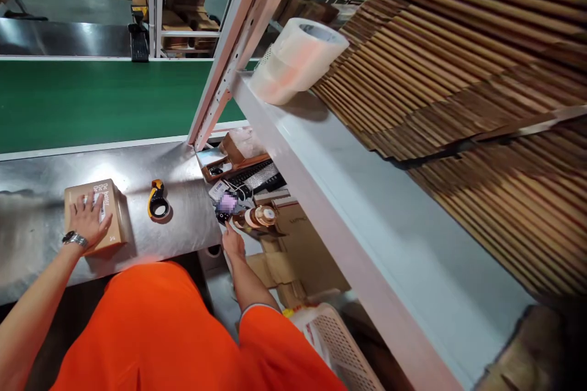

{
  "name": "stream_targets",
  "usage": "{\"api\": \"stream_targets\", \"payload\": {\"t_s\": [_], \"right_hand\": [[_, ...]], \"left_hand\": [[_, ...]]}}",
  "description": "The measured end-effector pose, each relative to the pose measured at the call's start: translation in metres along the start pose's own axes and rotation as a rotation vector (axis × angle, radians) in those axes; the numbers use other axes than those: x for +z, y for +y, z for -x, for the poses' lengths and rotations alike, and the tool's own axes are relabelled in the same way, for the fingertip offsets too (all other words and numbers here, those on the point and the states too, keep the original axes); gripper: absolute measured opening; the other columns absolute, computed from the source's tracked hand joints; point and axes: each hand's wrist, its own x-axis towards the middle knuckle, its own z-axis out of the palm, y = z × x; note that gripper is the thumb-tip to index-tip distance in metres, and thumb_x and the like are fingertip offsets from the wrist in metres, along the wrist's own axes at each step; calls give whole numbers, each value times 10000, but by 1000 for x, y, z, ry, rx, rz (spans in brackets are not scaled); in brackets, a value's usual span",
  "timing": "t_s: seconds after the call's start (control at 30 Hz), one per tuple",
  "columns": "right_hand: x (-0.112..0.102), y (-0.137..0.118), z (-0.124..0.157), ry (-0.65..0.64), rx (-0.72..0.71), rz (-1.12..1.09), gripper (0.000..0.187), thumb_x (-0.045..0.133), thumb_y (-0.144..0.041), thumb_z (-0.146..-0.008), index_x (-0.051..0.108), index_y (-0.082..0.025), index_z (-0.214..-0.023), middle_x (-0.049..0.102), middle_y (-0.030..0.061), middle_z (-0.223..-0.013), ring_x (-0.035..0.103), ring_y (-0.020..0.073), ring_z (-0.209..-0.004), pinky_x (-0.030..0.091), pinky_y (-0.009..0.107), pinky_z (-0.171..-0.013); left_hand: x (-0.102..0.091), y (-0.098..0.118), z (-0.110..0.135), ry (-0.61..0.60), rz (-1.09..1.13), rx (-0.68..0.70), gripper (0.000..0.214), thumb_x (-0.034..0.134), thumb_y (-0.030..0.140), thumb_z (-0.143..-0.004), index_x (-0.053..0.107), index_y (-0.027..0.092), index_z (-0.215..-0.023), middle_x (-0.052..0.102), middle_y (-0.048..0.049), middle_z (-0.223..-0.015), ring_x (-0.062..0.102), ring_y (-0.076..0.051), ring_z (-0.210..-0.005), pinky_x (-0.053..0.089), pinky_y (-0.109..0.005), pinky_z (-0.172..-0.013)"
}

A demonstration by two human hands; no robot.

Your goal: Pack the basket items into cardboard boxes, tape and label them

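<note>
My left hand (88,221), with a watch at the wrist, lies flat with fingers spread on top of a small brown cardboard box (117,220). The box sits closed on the metal table, with white print and a label partly under my fingers. To its right lies a tape dispenser (158,203), yellow and black. My right hand (234,242) reaches down beside the table's right end, a finger stretched toward a small dark device (223,216). Whether it touches the device I cannot make out. A brown bottle-like item (261,216) with a pale cap is just right of it.
Behind the metal table (192,226) runs a green conveyor belt (101,104). A slanting metal post (229,67) and a shelf (367,214) stand at right. Clear tape rolls (298,61) and stacked flat cardboard (458,73) rest on it. Below is a plastic basket (343,348).
</note>
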Motion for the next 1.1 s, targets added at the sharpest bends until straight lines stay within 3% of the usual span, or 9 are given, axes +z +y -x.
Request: {"api": "stream_targets", "payload": {"t_s": [0.27,0.5,0.9,1.1], "right_hand": [[0,0,-1,-51,-57,-26,638,382,-229,-1142,458,-325,-1769,791,131,-1472,758,251,-1298,530,372,-1116],[-6,-5,-2,-38,-72,-20,650,344,-184,-1141,439,-252,-1780,776,171,-1483,745,261,-1322,523,373,-1122],[-8,-4,-5,-61,-46,-14,593,419,-240,-1148,544,-341,-1719,801,125,-1460,760,260,-1318,536,365,-1118],[-9,-5,-3,-26,-48,-16,628,366,-224,-1144,485,-306,-1755,768,128,-1526,737,253,-1367,533,373,-1144]], "left_hand": [[1,0,0,3,-5,-6,796,429,514,-1082,522,50,-1722,332,-270,-1851,299,-543,-1654,204,-746,-1337],[-1,1,0,-3,10,-12,795,428,506,-1080,520,47,-1723,342,-258,-1851,303,-541,-1650,204,-741,-1340],[1,1,0,11,38,-17,811,413,527,-1064,532,60,-1717,356,-261,-1844,297,-540,-1661,195,-753,-1336],[3,1,0,14,38,-16,818,435,521,-1057,536,39,-1710,354,-275,-1841,308,-560,-1652,197,-755,-1334]]}}
